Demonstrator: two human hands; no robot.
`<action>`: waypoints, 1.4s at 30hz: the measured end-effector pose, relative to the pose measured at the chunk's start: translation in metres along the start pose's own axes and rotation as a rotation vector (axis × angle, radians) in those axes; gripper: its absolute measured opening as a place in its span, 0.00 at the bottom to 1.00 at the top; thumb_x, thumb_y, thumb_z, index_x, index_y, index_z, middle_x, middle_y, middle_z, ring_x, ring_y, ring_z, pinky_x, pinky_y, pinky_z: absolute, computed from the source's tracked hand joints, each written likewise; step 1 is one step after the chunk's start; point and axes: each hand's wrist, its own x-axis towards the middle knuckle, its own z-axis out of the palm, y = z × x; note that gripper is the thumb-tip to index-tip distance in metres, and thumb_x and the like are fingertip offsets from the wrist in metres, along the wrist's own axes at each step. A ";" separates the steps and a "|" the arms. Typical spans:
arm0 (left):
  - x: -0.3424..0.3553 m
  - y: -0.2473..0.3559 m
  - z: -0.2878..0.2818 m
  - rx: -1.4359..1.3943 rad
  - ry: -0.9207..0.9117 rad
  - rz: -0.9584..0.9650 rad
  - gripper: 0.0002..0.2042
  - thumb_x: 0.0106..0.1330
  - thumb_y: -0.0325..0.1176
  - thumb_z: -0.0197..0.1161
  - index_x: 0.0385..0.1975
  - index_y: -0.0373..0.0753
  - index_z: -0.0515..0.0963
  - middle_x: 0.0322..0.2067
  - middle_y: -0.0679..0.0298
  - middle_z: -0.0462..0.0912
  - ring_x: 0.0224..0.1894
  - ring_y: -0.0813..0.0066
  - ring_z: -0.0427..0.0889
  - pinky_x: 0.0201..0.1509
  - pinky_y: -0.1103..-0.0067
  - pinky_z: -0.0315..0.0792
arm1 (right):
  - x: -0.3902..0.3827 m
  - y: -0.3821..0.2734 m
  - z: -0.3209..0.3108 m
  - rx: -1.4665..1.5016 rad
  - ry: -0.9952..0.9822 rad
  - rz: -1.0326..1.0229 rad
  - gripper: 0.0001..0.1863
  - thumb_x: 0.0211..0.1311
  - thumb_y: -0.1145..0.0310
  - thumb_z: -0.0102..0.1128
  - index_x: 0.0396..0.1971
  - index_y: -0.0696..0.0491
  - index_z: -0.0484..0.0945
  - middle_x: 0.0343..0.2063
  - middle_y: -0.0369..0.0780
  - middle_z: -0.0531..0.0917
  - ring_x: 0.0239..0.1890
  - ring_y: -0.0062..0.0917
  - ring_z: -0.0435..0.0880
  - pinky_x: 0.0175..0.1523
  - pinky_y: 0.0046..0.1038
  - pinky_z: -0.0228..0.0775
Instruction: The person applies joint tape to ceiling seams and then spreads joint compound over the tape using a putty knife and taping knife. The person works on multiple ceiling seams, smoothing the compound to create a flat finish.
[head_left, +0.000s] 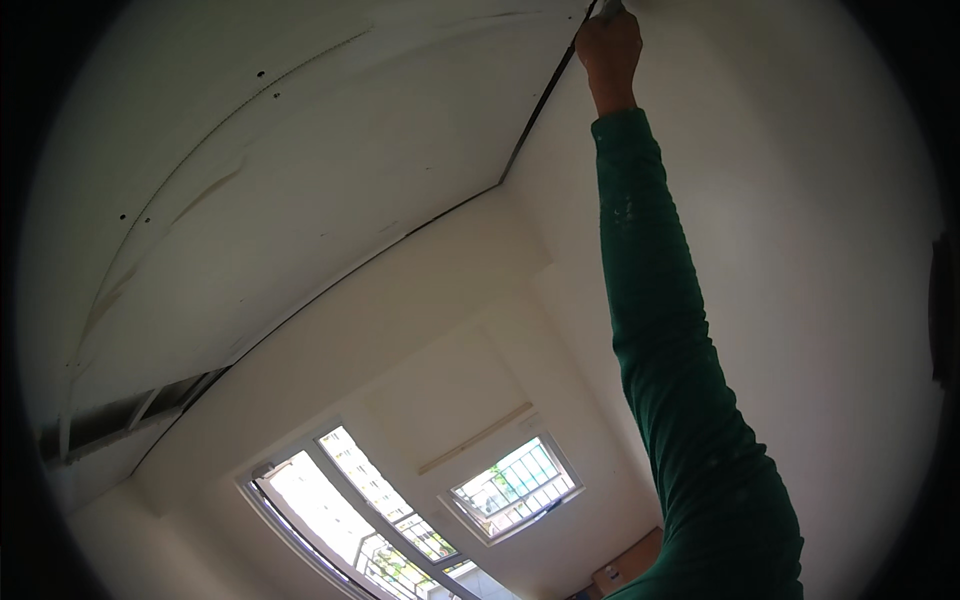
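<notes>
My right arm, in a green sleeve (655,290) with pale specks on it, reaches straight up to the ceiling. At the top edge of the picture my right hand (611,55) is closed around a small pale grey object (610,9). Most of that object is cut off, so its kind is unclear. The hand is next to the dark gap (540,105) where the white ceiling panel (350,160) meets the wall (790,220). My left hand is out of view.
A perforated seam (205,143) and several dark screw spots mark the ceiling panel. An opening (110,420) at the left bares metal framing. Below are a large glazed opening (350,510), a smaller barred window (517,487) and a brown box (615,573).
</notes>
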 end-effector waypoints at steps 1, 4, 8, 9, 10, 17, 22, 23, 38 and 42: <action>0.000 0.000 0.000 0.002 0.000 0.000 0.21 0.79 0.42 0.55 0.58 0.29 0.75 0.49 0.39 0.84 0.51 0.41 0.84 0.53 0.59 0.79 | 0.004 0.004 0.006 -0.017 -0.013 -0.012 0.19 0.71 0.76 0.50 0.55 0.72 0.72 0.46 0.61 0.81 0.48 0.54 0.82 0.54 0.46 0.75; -0.001 0.000 -0.003 0.015 0.010 -0.016 0.21 0.79 0.42 0.55 0.58 0.29 0.75 0.49 0.39 0.84 0.51 0.41 0.84 0.53 0.59 0.79 | -0.008 -0.010 0.015 0.071 -0.024 -0.029 0.21 0.71 0.77 0.49 0.59 0.72 0.71 0.49 0.61 0.80 0.50 0.54 0.81 0.56 0.47 0.74; -0.007 0.001 -0.007 0.046 0.036 -0.043 0.21 0.79 0.42 0.55 0.59 0.29 0.75 0.50 0.39 0.84 0.52 0.41 0.84 0.53 0.59 0.79 | -0.058 -0.082 0.028 0.138 -0.068 -0.047 0.24 0.72 0.79 0.47 0.65 0.71 0.68 0.55 0.59 0.75 0.54 0.51 0.77 0.60 0.44 0.73; -0.009 0.001 -0.008 0.055 0.041 -0.050 0.21 0.79 0.42 0.55 0.59 0.29 0.75 0.50 0.39 0.84 0.52 0.41 0.84 0.53 0.59 0.79 | -0.073 -0.102 0.030 0.171 -0.098 -0.014 0.24 0.71 0.80 0.48 0.64 0.73 0.68 0.52 0.59 0.75 0.52 0.50 0.77 0.60 0.44 0.73; -0.011 0.001 -0.009 0.064 0.047 -0.058 0.21 0.79 0.42 0.55 0.59 0.29 0.75 0.50 0.39 0.84 0.52 0.41 0.84 0.53 0.59 0.79 | -0.086 -0.125 0.034 0.210 -0.054 -0.041 0.24 0.70 0.81 0.48 0.64 0.72 0.68 0.51 0.59 0.75 0.52 0.49 0.76 0.59 0.45 0.72; -0.019 0.003 -0.015 0.122 0.076 -0.117 0.21 0.79 0.42 0.54 0.59 0.29 0.74 0.50 0.39 0.84 0.52 0.41 0.84 0.53 0.59 0.79 | -0.160 -0.244 0.053 0.355 -0.031 -0.009 0.26 0.63 0.85 0.52 0.62 0.75 0.65 0.59 0.62 0.68 0.55 0.54 0.71 0.60 0.51 0.73; -0.022 0.005 -0.016 0.137 0.071 -0.136 0.21 0.79 0.43 0.54 0.59 0.29 0.74 0.50 0.39 0.84 0.52 0.41 0.84 0.53 0.59 0.79 | -0.193 -0.288 0.056 0.457 -0.001 0.010 0.32 0.54 0.87 0.50 0.63 0.75 0.61 0.54 0.58 0.70 0.49 0.47 0.73 0.46 0.44 0.79; -0.021 0.004 -0.016 0.130 0.064 -0.131 0.22 0.79 0.43 0.54 0.59 0.29 0.74 0.50 0.39 0.84 0.52 0.41 0.84 0.53 0.59 0.79 | -0.200 -0.289 0.050 0.424 -0.094 -0.072 0.39 0.48 0.90 0.47 0.66 0.79 0.52 0.58 0.62 0.60 0.51 0.52 0.66 0.50 0.48 0.77; -0.001 0.002 -0.007 0.060 -0.019 -0.010 0.22 0.79 0.43 0.54 0.60 0.29 0.74 0.50 0.39 0.83 0.52 0.42 0.84 0.53 0.59 0.79 | -0.035 0.011 0.000 0.077 -0.006 0.130 0.14 0.73 0.71 0.50 0.45 0.68 0.75 0.39 0.59 0.82 0.42 0.54 0.81 0.48 0.48 0.73; 0.002 0.004 -0.007 0.059 -0.013 -0.007 0.22 0.79 0.43 0.54 0.60 0.29 0.74 0.50 0.39 0.83 0.52 0.42 0.84 0.53 0.59 0.79 | -0.020 0.042 0.021 0.046 0.077 0.004 0.16 0.73 0.71 0.50 0.49 0.70 0.74 0.44 0.63 0.81 0.47 0.57 0.81 0.52 0.49 0.73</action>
